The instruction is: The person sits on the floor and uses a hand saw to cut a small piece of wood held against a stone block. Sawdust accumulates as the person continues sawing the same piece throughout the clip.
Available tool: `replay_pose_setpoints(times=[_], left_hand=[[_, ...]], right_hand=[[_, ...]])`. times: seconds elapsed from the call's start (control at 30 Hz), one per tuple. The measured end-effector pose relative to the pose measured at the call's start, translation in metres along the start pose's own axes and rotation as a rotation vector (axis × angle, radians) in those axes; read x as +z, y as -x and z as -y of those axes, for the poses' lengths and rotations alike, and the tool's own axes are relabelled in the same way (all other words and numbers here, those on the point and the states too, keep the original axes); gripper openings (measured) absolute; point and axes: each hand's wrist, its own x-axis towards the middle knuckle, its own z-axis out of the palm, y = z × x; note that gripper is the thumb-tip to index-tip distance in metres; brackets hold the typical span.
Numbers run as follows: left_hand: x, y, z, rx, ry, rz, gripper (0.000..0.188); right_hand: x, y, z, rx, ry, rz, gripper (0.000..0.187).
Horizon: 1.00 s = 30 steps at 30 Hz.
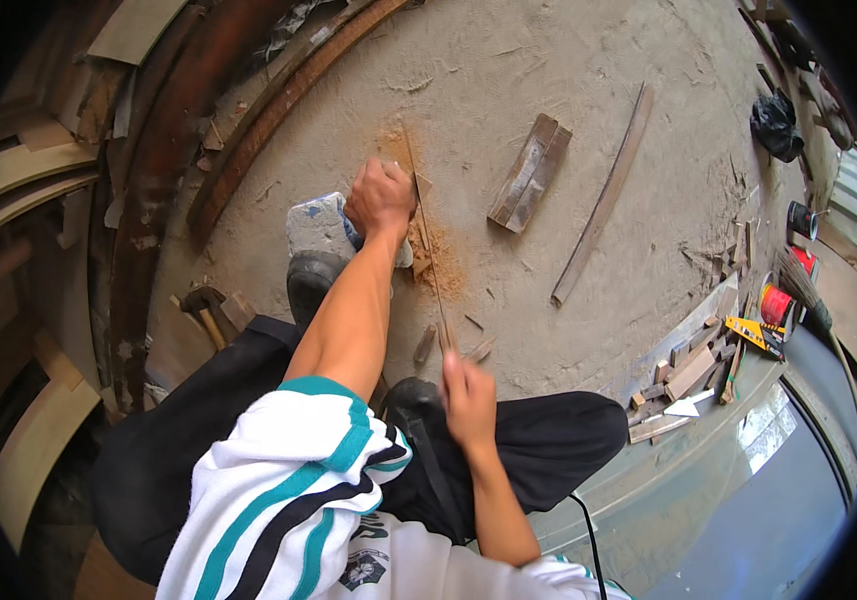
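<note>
My right hand [471, 398] is closed round the handle of a thin handsaw [436, 275]. Its narrow blade runs away from me, just right of my left hand [381, 198]. That hand is clenched and pressed down on a small piece of wood [423, 187], mostly covered by the fingers. Under the fist sits a pale, worn block [317, 228] with blue patches, my dark shoe against its near side. Fresh sawdust [441, 278] lies around the blade on the ground. Whether the teeth are in the wood is hard to make out.
To the right lie a short wooden block [531, 173] and a long curved strip [607, 190]. A hammer [211, 322] rests at the left near large curved timbers [279, 110]. Offcuts [691, 375], a yellow-and-black tool [755, 335], cans and a broom [805, 290] crowd the right side.
</note>
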Motion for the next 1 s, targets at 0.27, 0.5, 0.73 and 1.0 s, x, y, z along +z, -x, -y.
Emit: replay_pose_setpoints(times=[0.27,0.5,0.73,1.0], left_hand=[[0.003,0.008,-0.011,0.026,0.004,0.039,0.033],[-0.002,-0.001,0.001,-0.016,0.014,0.036,0.038],[0.007,0.007,-0.009,-0.024,-0.014,0.088,0.04],[-0.005,0.003,-0.007,-0.013,-0.03,0.048,0.035]], right_hand=[[0.02,-0.068,-0.003,-0.084,0.007,-0.066,0.049],[-0.012,0.074,-0.011,0.153,-0.044,-0.007,0.042],[0.017,-0.077,-0.006,-0.085,-0.051,-0.059,0.05],[0.002,0.026,-0.027,-0.029,-0.03,-0.045,0.05]])
